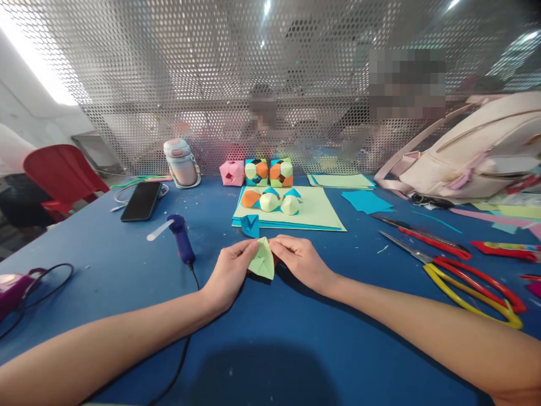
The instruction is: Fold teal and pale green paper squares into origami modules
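Observation:
Both my hands pinch a folded light-green paper piece (264,260) above the blue table. My left hand (230,272) grips its left side, thumb on top. Against its upper right edge, my right hand (302,264) closes thumb and fingers, and a bit of red or brown shows beneath, too hidden to name. Just beyond lies a folded blue paper piece (250,225). Behind it, a stack of green and blue paper sheets (319,208) bears several folded paper domes, among them an orange one (251,198) and a pale green one (289,205).
A blue glue gun (181,239) lies left with its cord running toward me. Beyond are a phone (141,201) and a bottle (181,163). Paper cubes (257,172) stand by the perforated metal screen (203,73). Right are scissors (473,287), a cutter (422,235) and a backpack (477,149).

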Available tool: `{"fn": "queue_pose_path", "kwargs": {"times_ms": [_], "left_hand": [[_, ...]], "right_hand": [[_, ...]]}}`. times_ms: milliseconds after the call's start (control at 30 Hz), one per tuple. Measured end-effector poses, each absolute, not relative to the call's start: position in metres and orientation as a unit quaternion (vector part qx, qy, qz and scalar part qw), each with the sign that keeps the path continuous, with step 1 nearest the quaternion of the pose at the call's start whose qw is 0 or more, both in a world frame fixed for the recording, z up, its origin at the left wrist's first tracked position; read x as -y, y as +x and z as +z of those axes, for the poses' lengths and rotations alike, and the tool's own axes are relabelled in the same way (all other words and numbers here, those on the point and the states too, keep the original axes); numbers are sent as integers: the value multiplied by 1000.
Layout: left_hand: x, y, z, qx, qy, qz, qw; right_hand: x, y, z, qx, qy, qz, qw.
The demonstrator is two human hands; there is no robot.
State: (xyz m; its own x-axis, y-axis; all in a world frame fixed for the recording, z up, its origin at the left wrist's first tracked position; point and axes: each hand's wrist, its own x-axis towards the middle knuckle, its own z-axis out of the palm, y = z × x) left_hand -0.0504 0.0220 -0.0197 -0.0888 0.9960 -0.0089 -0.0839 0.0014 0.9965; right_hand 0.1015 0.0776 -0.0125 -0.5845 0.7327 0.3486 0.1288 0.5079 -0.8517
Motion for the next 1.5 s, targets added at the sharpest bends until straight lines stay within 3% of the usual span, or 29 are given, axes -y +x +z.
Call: {"fn": "queue_pose_path", "kwargs": {"times_ms": [533,1500], "left_hand": [[-22,-52,-18,-504,476,514,505],[-20,-51,-10,-547,522,467,458]], "right_hand": [[-87,100,-14,707,-292,539,352],[-87,104,-17,750,-321,460,352]]}}
